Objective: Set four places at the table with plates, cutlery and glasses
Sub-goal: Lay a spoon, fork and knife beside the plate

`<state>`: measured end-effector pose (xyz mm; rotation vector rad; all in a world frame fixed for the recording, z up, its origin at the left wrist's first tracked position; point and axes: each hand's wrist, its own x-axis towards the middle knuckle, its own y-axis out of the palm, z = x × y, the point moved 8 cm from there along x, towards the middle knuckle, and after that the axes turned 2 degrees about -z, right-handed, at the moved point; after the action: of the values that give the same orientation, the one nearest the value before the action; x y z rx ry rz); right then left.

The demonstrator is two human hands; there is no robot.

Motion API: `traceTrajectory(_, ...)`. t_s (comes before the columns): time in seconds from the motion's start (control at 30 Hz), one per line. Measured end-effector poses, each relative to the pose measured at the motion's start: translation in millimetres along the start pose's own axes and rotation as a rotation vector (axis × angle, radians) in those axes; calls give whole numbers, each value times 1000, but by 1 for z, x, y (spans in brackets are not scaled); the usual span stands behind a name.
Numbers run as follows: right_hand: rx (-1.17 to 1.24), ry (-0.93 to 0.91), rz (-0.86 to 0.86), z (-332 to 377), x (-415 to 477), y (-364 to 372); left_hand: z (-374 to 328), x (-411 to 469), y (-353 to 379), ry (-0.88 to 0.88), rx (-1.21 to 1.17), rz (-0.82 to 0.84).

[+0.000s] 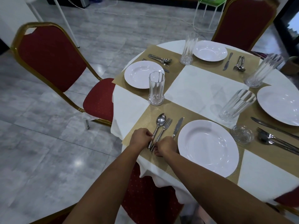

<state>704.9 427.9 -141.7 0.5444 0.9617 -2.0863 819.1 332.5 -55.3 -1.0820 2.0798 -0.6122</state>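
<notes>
A round table point(208, 84) with a white cloth carries gold placemats and white plates. At the near place, a spoon point(159, 123), a fork point(165, 128) and a knife point(178, 126) lie left of the near plate point(208, 147). My left hand point(141, 137) pinches the spoon's handle. My right hand point(165, 147) grips the fork's handle end beside it. A tall glass point(236, 105) stands beyond the near plate, with a glass coaster point(242, 134) to its right. Further plates lie at the left point(142, 74), the far side point(210, 50) and the right point(281, 105), each with cutlery and a glass.
A red chair with a gold frame point(53, 59) stands left of the table. Another red chair point(246, 21) is at the far side, and one seat point(145, 198) is below my arms. The floor is grey tile. White stand legs point(207, 15) are behind.
</notes>
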Motion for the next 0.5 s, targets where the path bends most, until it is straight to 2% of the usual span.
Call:
traceTrajectory(0.17,-15,-13,-28,0,4,1,3,0,1,-4,-11,-10)
traceTrajectory(0.3,-22,-27,56,2,-6,2,4,0,2,-1,-10,-6)
traceTrajectory(0.5,-41,1,-2,-15,25,14,4,0,1,4,-8,-9)
